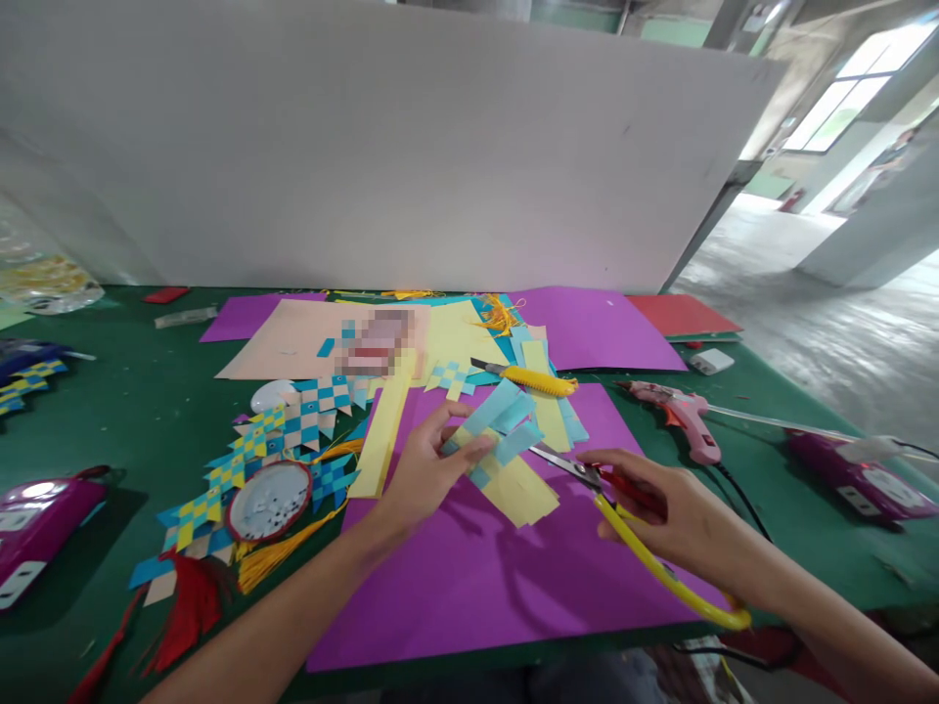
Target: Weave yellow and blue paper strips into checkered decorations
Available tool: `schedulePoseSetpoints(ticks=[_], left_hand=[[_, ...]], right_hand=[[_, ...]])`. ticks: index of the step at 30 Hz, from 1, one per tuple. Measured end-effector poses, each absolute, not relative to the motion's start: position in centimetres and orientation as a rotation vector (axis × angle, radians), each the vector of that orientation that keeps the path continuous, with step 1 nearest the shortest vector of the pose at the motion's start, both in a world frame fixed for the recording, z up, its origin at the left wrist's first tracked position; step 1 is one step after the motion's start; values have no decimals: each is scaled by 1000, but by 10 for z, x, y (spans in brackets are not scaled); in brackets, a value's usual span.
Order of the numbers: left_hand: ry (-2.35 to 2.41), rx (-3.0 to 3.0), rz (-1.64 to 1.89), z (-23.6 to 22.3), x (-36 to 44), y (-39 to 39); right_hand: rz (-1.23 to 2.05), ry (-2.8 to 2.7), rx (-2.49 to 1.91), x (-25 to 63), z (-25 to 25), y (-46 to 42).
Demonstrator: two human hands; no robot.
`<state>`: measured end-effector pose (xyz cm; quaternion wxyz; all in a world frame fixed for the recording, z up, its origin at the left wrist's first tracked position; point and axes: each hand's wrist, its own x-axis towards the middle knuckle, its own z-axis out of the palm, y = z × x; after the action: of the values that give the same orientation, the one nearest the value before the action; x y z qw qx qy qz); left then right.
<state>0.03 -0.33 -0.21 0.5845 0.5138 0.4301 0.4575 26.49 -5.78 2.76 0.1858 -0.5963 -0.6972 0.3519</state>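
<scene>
My left hand [440,455] pinches a small woven piece of blue and yellow paper strips [514,489] between thumb and fingers, above a purple paper sheet [425,596]. Scissors [631,533] with a red and yellow handle are in my right hand [660,494], its fingers wrapped round the grips. Their blades point left, close to the right edge of the woven piece; whether they touch it I cannot tell. Just beyond lies a yellow utility knife [539,379] with its blade out, on loose blue and yellow strips [554,420]. A folded yellow strip [385,430] rests left of my left hand.
Finished-looking woven paper fish shapes [249,450], a round white dish [269,501] and a red tassel [192,596] lie left. A pink glue gun [682,411] with a cord stands right, near a purple device [858,474]. A white panel [381,147] closes off the back.
</scene>
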Motion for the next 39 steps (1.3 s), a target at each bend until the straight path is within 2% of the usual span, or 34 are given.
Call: schedulePoseSetpoints(ticks=[6,18,39], left_hand=[[965,1270,1086,-2,-1,-7],[1060,1394,970,5,1,-8],[1021,1142,908,2,6,-11]], right_hand=[[1401,-1712,-1572,258,36,-56],[1783,-1491,-1483,255,42,-57],[1860,-1481,-1452,234,42,-53]])
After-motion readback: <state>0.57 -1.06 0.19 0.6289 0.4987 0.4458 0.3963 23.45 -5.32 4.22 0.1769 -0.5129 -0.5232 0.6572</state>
